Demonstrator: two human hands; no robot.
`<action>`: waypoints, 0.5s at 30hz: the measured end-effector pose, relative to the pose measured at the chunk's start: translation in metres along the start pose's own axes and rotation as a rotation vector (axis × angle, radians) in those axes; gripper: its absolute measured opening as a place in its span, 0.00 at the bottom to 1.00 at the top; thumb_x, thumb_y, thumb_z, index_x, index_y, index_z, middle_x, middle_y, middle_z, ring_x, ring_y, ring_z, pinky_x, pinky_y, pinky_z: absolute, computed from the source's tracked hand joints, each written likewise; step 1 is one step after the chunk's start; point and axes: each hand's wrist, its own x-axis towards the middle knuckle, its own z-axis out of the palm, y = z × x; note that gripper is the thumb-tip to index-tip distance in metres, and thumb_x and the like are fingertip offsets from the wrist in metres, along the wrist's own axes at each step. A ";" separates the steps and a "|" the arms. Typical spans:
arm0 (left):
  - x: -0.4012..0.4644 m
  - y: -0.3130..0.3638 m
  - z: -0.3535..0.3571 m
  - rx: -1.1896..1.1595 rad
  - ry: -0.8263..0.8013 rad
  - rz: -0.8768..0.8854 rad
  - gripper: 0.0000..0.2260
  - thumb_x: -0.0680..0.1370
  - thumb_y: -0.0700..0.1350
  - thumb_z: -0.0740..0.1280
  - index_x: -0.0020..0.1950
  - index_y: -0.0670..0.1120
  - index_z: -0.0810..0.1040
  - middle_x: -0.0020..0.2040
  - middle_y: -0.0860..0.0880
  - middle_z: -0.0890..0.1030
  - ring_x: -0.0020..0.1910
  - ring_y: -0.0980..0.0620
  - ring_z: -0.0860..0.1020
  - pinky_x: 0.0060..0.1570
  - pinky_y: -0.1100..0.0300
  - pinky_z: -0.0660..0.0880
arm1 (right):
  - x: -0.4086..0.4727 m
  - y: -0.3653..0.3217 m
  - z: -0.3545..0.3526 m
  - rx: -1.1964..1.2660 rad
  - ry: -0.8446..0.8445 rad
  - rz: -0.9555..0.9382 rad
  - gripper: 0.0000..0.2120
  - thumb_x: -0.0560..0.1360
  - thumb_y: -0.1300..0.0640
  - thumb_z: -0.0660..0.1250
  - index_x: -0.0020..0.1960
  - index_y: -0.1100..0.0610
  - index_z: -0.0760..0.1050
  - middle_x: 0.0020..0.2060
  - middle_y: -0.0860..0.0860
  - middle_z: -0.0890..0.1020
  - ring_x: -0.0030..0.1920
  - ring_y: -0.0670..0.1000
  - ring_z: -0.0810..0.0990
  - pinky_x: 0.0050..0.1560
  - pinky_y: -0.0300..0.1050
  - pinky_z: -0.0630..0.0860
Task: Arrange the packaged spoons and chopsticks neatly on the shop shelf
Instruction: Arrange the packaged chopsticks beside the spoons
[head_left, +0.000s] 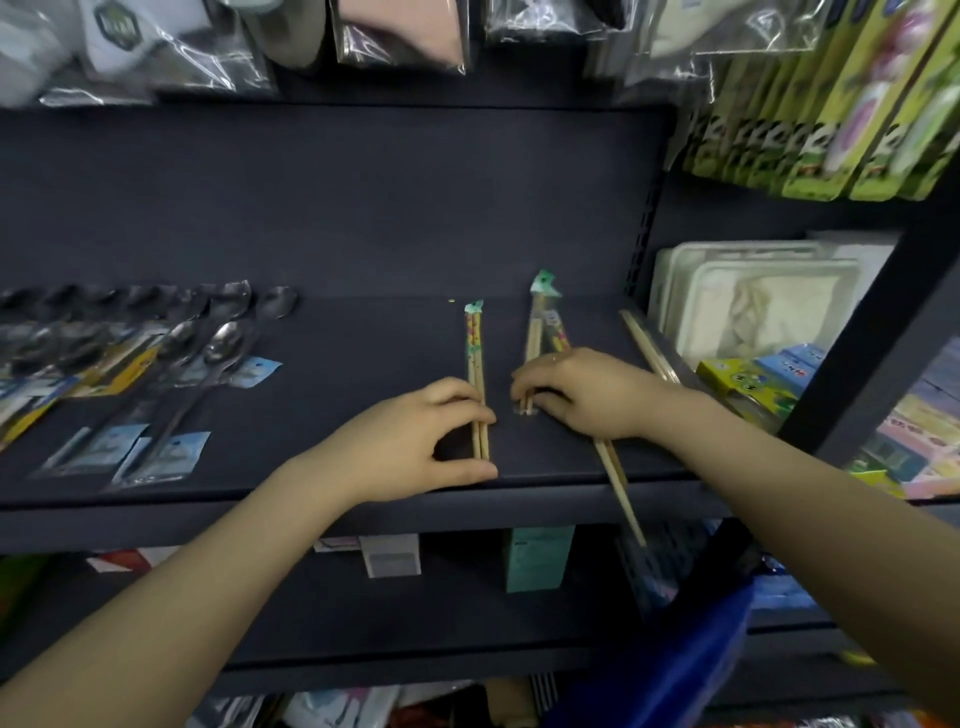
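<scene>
While both forearms were stretched over the dark shelf (363, 332), one packaged chopstick pair (477, 358) was pinched near its lower end between the thumb and fingers of the left hand (415, 441), lying straight from front to back. Just to the right, a second chopstick pack (540, 322) with a green top was pressed down at its near end by the curled fingertips of the right hand (587, 395). Under that hand's wrist, a further chopstick pair (621, 488) was seen jutting out past the shelf's front edge. Another pair (647, 345) was laid against the right wall. Well apart on the left, the packaged spoons (156, 364) were spread in overlapping rows.
</scene>
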 end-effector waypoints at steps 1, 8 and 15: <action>0.001 -0.001 0.000 -0.017 0.006 0.002 0.28 0.68 0.68 0.58 0.66 0.60 0.67 0.67 0.63 0.62 0.60 0.60 0.69 0.56 0.63 0.69 | 0.001 -0.005 0.002 0.005 -0.001 -0.009 0.12 0.77 0.61 0.60 0.59 0.54 0.74 0.58 0.52 0.79 0.59 0.53 0.76 0.60 0.50 0.72; 0.024 -0.003 -0.004 0.015 -0.009 0.005 0.34 0.67 0.70 0.57 0.70 0.56 0.63 0.71 0.58 0.60 0.68 0.56 0.64 0.64 0.57 0.67 | -0.009 -0.008 -0.007 -0.015 0.276 0.199 0.17 0.76 0.51 0.63 0.63 0.55 0.70 0.59 0.55 0.75 0.59 0.56 0.74 0.54 0.49 0.73; 0.070 0.000 -0.003 0.108 -0.211 0.016 0.34 0.75 0.63 0.56 0.75 0.50 0.50 0.77 0.54 0.47 0.75 0.55 0.49 0.73 0.61 0.50 | -0.023 -0.013 0.004 -0.105 0.115 0.492 0.15 0.74 0.53 0.60 0.58 0.58 0.65 0.49 0.59 0.77 0.47 0.61 0.77 0.38 0.46 0.67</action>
